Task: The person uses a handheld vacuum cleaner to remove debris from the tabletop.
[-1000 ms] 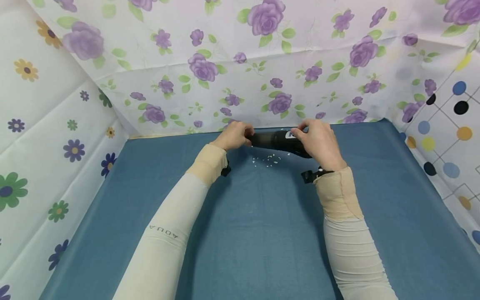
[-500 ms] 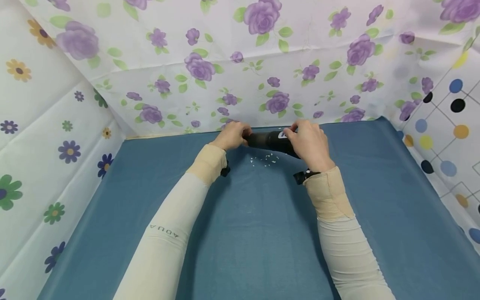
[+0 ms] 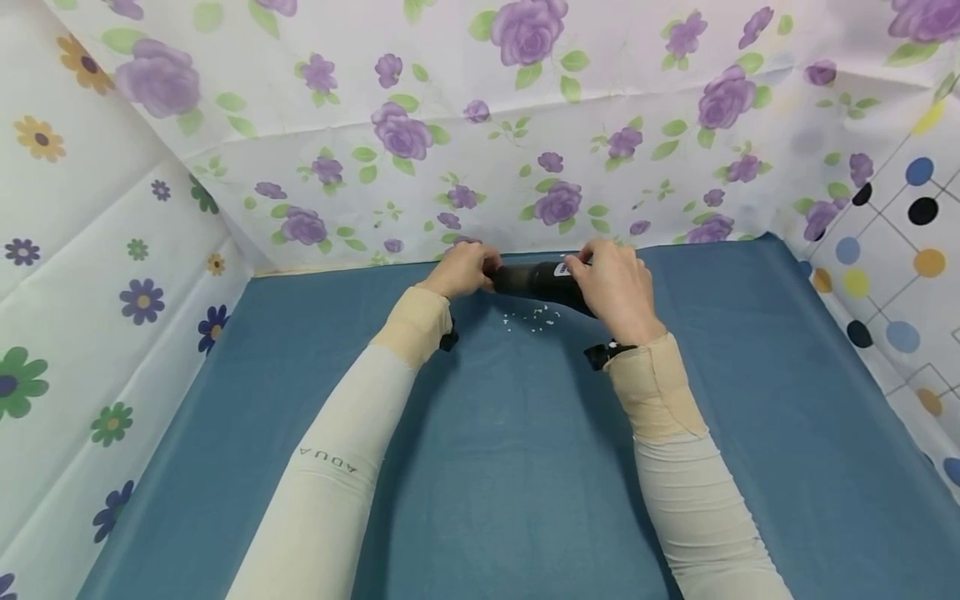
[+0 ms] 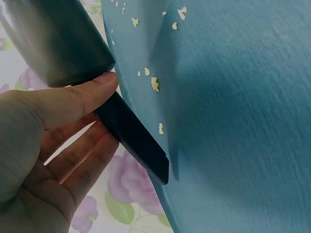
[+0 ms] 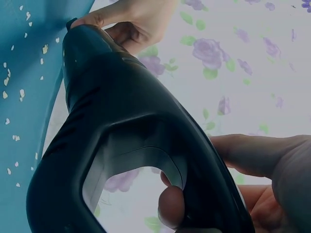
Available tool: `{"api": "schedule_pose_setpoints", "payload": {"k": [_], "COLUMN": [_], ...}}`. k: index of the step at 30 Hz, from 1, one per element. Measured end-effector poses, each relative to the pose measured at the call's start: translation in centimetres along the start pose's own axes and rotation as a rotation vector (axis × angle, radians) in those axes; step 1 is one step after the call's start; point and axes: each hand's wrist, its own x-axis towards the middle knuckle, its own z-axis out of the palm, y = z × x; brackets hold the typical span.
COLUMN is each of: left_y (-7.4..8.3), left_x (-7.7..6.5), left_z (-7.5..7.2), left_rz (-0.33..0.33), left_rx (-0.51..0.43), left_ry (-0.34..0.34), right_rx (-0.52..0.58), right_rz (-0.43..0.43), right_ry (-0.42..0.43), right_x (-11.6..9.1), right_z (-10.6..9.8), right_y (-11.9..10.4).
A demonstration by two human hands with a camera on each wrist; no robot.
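A black handheld vacuum cleaner (image 3: 546, 283) with a smoky translucent front lies across the far part of the blue cloth, between both hands. My right hand (image 3: 618, 290) grips its handle, a finger curled through the loop in the right wrist view. At the front end, my left hand (image 3: 462, 271) pinches the base of a narrow black nozzle (image 4: 133, 133), thumb on one side and fingers on the other. The nozzle's slanted tip points down near the cloth. Pale crumbs (image 4: 154, 84) are scattered on the cloth close by, and more crumbs (image 5: 22, 93) show in the right wrist view.
The blue cloth (image 3: 517, 467) covers the work surface. A white sheet with purple roses (image 3: 420, 192) rises right behind the hands. Patterned sheets also stand as a left wall (image 3: 90, 317) and a right wall (image 3: 892, 267).
Over the last second my right hand and the vacuum cleaner's body have shifted slightly left, toward my left hand. Both hands keep their hold, and little differs since half a second ago.
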Motion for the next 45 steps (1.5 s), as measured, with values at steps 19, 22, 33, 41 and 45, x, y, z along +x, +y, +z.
{"api": "schedule_pose_setpoints", "payload": {"k": [19,22,33,41,45], "left_y": [1.5,1.6,1.6,1.7,1.7], "left_x": [1.5,1.6,1.9,1.9,1.9], "left_z": [0.7,0.7,0.9,0.8,0.8], "left_rz": [0.061,0.063,0.062,0.059,0.065], "left_rx": [-0.029,-0.028,-0.025,-0.044,-0.045], "left_ry": [-0.008,-0.003,-0.029,-0.026,-0.028], "right_rx": [-0.009,-0.015,-0.015,-0.012,-0.012], "right_rz": [0.025,0.021,0.019,0.028,0.030], "right_ry": [-0.013,-0.001,-0.029,-0.031,-0.027], "right_x": [0.0,0.0,-0.1,-0.1,-0.1], "right_z": [-2.3,-2.3,-2.3,-2.6,-2.7], "right_y": [1.3,1.3,1.5,1.6,1.6]}}
